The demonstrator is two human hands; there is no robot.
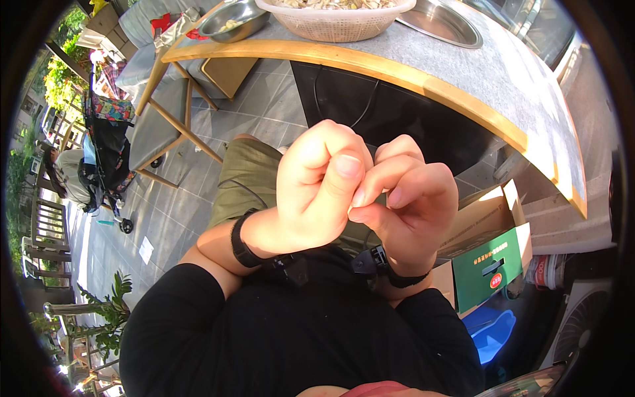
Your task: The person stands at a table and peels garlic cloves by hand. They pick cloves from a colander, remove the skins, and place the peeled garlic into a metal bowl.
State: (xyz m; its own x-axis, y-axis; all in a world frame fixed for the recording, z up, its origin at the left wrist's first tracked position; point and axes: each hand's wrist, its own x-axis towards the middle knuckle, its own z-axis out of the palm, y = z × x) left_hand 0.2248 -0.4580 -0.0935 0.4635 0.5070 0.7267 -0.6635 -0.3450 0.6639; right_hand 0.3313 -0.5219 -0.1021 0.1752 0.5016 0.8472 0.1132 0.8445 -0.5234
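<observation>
My left hand (322, 186) is raised above my lap, its fingers curled in and the thumb laid against them. Beside it, touching or nearly touching at the fingertips, is my right hand (409, 198), with thumb and fingertips brought together in a pinch. Whether anything small sits between the fingers of either hand cannot be seen. Beyond both hands, on the table (476, 84), stand a pale plastic basket (332, 22) heaped with light brownish pieces, a metal bowl (238, 25) with some pale yellowish pieces, and a round metal tray (441, 25).
The table's curved wooden edge lies ahead of my hands. An open green cardboard box (488, 268) and a blue plastic container (493, 332) are at the right. A grey-padded chair (158, 119) and a stroller (106, 139) stand at the left, near a crouching or bending person (72, 173).
</observation>
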